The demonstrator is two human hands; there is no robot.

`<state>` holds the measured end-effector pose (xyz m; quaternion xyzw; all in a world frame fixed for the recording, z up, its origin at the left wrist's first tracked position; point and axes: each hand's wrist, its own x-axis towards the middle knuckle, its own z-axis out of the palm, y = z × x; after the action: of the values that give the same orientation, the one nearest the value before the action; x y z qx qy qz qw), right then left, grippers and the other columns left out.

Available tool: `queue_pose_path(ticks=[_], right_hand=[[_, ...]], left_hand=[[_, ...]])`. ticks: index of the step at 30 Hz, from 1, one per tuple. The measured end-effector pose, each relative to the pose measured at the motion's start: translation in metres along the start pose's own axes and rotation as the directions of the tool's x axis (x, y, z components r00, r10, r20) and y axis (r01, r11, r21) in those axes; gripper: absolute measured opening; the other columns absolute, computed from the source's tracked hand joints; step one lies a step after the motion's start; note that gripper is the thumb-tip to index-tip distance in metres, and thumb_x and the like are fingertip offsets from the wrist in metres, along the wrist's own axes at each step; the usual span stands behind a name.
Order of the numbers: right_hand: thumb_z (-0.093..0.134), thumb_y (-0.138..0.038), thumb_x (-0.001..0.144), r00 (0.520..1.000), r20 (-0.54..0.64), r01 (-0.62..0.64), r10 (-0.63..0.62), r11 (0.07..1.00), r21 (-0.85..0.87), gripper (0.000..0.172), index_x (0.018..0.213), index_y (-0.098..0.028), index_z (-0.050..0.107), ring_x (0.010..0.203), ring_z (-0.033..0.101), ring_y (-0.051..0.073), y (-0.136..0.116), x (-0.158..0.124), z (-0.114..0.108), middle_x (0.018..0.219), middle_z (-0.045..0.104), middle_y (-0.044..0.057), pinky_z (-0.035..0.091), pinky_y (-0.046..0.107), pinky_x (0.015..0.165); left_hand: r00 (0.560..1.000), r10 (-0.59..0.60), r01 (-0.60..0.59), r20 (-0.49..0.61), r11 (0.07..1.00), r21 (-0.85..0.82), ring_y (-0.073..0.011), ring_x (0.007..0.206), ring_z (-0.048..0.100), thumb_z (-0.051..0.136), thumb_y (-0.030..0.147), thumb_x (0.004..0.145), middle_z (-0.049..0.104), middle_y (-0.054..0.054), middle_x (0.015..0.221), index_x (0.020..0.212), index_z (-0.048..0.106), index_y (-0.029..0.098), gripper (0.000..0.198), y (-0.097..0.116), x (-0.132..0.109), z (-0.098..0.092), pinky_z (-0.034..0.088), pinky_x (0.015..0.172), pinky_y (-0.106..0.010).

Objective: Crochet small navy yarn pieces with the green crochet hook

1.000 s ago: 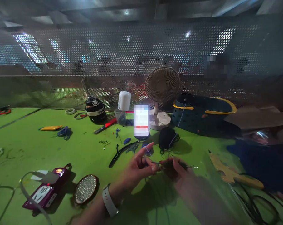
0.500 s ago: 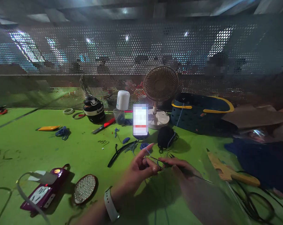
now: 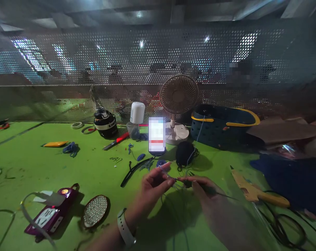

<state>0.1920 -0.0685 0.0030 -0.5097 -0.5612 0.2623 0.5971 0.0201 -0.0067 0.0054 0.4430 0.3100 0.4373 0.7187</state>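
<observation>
My left hand, with a pale watch band on its wrist, pinches blue yarn between thumb and fingers. A strand runs over its raised index finger. My right hand grips a thin crochet hook, whose front end meets the yarn at the left fingertips. How the loops lie there is too small to tell. Loose strands hang below both hands. Just beyond them rests a dark ball of yarn, with a blue strand rising past it to the basket. Small blue crocheted pieces lie beyond the left hand.
A lit phone stands before a fan. At left are a purple power strip, a round studded disc and a red-handled knife. A yellow glue gun with its cable and dark cloth lie right.
The hook's front end has drawn back to the right, to the left fingertips. My left index finger has dipped slightly and its fingers have closed in.
</observation>
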Motion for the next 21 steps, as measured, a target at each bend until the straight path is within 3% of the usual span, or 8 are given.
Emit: queue_pose_path(ticks=[2, 4, 6, 8, 11, 15, 18, 21], right_hand=[[0.061, -0.036, 0.091, 1.000, 0.010, 0.000, 0.000, 1.000, -0.002, 0.016, 0.093, -0.028, 0.074, 0.082, 0.076, 0.022, 0.001, -0.001, 0.000, 0.090, 0.078, 0.003, 0.064, 0.030, 0.069], [0.063, -0.033, 0.090, 1.000, -0.009, 0.004, -0.004, 1.000, -0.031, 0.012, 0.093, -0.029, 0.074, 0.081, 0.076, 0.020, 0.003, -0.004, 0.000, 0.089, 0.078, 0.001, 0.064, 0.026, 0.067], [0.064, -0.031, 0.089, 0.999, -0.007, 0.032, -0.032, 0.998, -0.061, 0.011, 0.095, -0.030, 0.073, 0.086, 0.075, 0.019, 0.006, -0.006, 0.001, 0.094, 0.078, 0.001, 0.063, 0.026, 0.071], [0.064, -0.028, 0.089, 0.991, 0.060, 0.122, -0.118, 0.990, -0.065, 0.014, 0.101, -0.031, 0.072, 0.095, 0.073, 0.020, 0.008, -0.007, 0.001, 0.103, 0.076, 0.001, 0.062, 0.031, 0.079], [0.062, -0.024, 0.091, 0.946, 0.134, 0.306, -0.296, 0.950, -0.064, 0.021, 0.108, -0.033, 0.070, 0.099, 0.071, 0.021, 0.009, -0.004, 0.002, 0.106, 0.075, 0.002, 0.059, 0.037, 0.086], [0.062, -0.021, 0.090, 0.889, 0.181, 0.446, -0.422, 0.886, -0.128, 0.023, 0.109, -0.032, 0.068, 0.091, 0.073, 0.020, 0.007, 0.004, 0.002, 0.102, 0.078, 0.001, 0.056, 0.039, 0.089], [0.061, -0.019, 0.090, 0.863, 0.211, 0.503, -0.459, 0.824, -0.260, 0.023, 0.108, -0.031, 0.068, 0.086, 0.073, 0.020, 0.006, 0.004, 0.002, 0.099, 0.078, 0.000, 0.052, 0.044, 0.095], [0.060, -0.016, 0.089, 0.822, 0.240, 0.568, -0.517, 0.707, -0.422, 0.026, 0.111, -0.028, 0.067, 0.089, 0.072, 0.021, 0.008, 0.000, 0.001, 0.101, 0.078, 0.002, 0.047, 0.046, 0.100]], left_hand=[[1.000, 0.019, -0.019, -0.010, 1.000, 0.001, -0.0111, 0.071, 0.060, 0.085, 0.019, 0.068, 0.066, 0.001, 0.073, 0.131, 0.060, 0.021, 0.067, -0.002, 0.000, 0.000, 0.048, 0.072, -0.025], [1.000, 0.026, -0.025, 0.016, 1.000, -0.013, -0.0108, 0.067, 0.059, 0.084, 0.017, 0.068, 0.067, 0.002, 0.070, 0.146, 0.040, 0.022, 0.090, -0.003, -0.001, 0.001, 0.048, 0.066, -0.024], [0.999, 0.019, -0.018, 0.032, 0.999, -0.032, -0.0109, 0.063, 0.059, 0.084, 0.014, 0.069, 0.067, 0.002, 0.068, 0.154, 0.019, 0.024, 0.107, -0.002, -0.002, 0.002, 0.047, 0.062, -0.023], [0.999, 0.014, -0.012, 0.033, 0.999, -0.050, -0.0111, 0.062, 0.059, 0.083, 0.013, 0.069, 0.067, 0.003, 0.067, 0.155, 0.008, 0.025, 0.115, -0.001, -0.003, 0.003, 0.047, 0.061, -0.022], [0.999, 0.014, -0.012, 0.037, 0.998, -0.067, -0.0116, 0.065, 0.062, 0.083, 0.013, 0.069, 0.067, 0.002, 0.068, 0.155, 0.006, 0.026, 0.116, 0.001, -0.004, 0.004, 0.048, 0.065, -0.023], [0.998, 0.029, -0.027, 0.050, 0.999, -0.043, -0.0124, 0.067, 0.063, 0.083, 0.015, 0.070, 0.068, 0.002, 0.070, 0.155, 0.004, 0.026, 0.116, 0.001, -0.004, 0.004, 0.048, 0.066, -0.024], [0.999, 0.035, -0.035, 0.040, 0.999, -0.009, -0.0133, 0.068, 0.062, 0.082, 0.017, 0.071, 0.069, 0.001, 0.071, 0.155, 0.003, 0.024, 0.116, -0.001, -0.004, 0.006, 0.048, 0.067, -0.026], [0.999, 0.052, -0.052, 0.012, 0.999, -0.018, -0.0125, 0.066, 0.061, 0.082, 0.018, 0.072, 0.068, 0.002, 0.070, 0.155, 0.008, 0.024, 0.112, -0.007, -0.005, 0.007, 0.048, 0.067, -0.025]])
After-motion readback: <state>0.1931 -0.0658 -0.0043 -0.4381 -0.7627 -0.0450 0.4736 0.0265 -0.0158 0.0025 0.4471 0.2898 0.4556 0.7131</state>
